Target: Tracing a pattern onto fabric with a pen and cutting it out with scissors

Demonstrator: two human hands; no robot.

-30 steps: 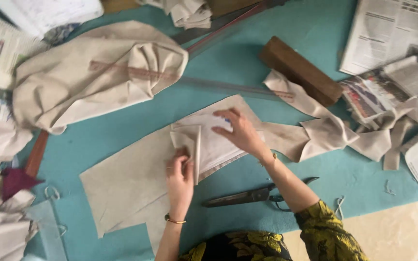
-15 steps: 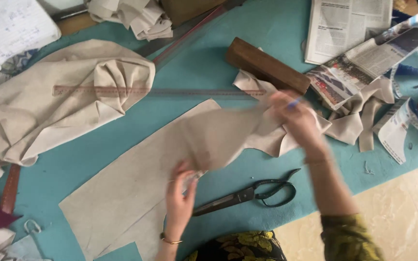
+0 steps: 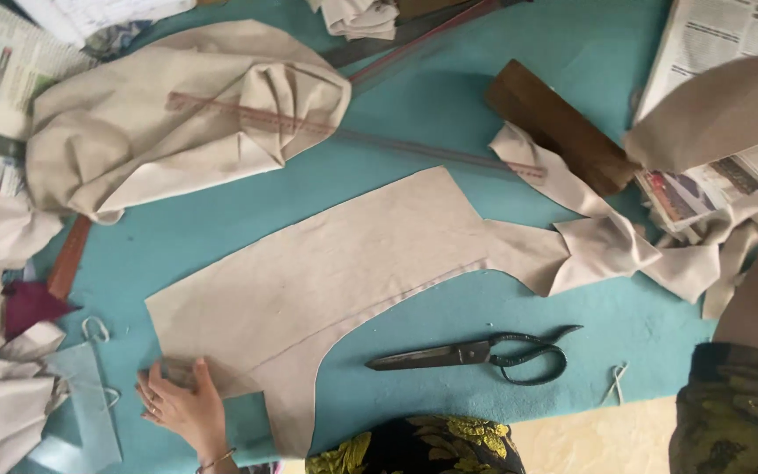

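Now one cut cloth piece (image 3: 326, 281) lies unfolded beside one pair of scissors (image 3: 475, 354), left hand (image 3: 177, 404) flat and open on its corner, right hand's state untellable, having lifted away.

Flat-cut beige cloth piece (image 3: 344, 281) looks matt, finely woven, slightly coarse, lying on a smooth matt teal table cover (image 3: 414, 132). Dark metal scissors (image 3: 475, 354) have dull blades and black, faintly glossy handle loops; the brown wooden block (image 3: 559, 125) looks smooth, low sheen. Printed newspaper sheets (image 3: 712, 35) are thin matt paper.
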